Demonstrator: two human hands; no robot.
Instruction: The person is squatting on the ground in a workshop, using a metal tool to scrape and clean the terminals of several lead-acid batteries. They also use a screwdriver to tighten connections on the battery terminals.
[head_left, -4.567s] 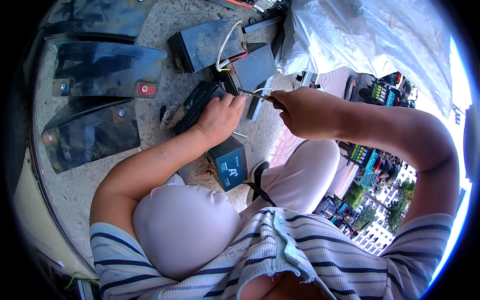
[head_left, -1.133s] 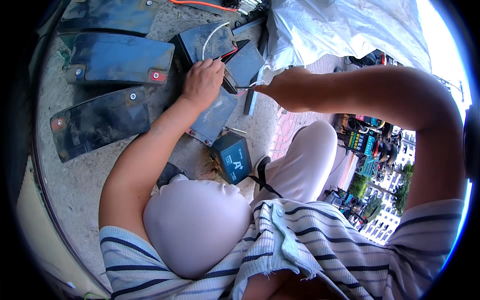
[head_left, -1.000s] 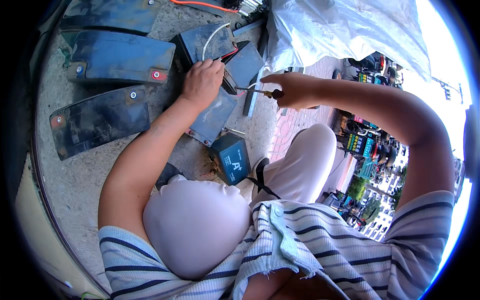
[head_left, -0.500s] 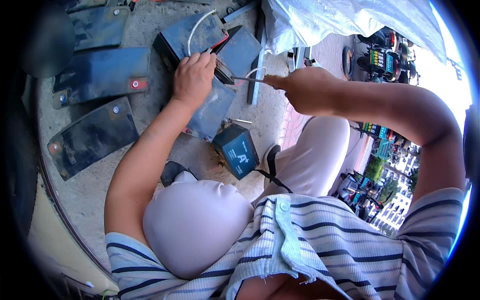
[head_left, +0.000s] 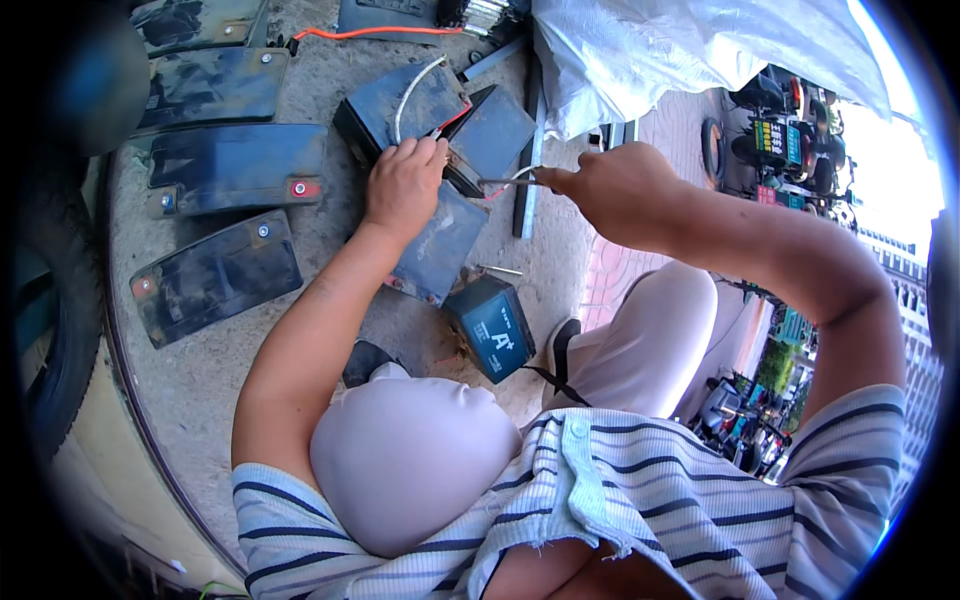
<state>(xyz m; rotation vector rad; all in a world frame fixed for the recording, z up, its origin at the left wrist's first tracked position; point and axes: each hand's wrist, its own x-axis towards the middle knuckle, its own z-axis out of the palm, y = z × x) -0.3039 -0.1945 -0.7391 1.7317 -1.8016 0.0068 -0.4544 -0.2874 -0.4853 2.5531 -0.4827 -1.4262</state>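
My left hand rests at the near edge of a dark battery, fingers curled and closed. A red wire ends at its fingertips; whatever is pinched under them is hidden. A white cable arches over that battery. On the right, my right hand is wrapped around a thin metal rod-like tool. The rod's tip reaches the gap beside the neighbouring battery. Another battery lies just below my left hand.
Several worn batteries lie on the concrete at the left. A teal-labelled battery stands close to my knees. Metal bars lie right of the work. A silvery sheet hangs at the far right, with parked scooters beyond. An orange cable runs at the back.
The whole view has shifted, so the scene sits lower and farther right, showing the orange cable and a tyre. Both hands stay at the same batteries; the rod's angle has changed slightly.
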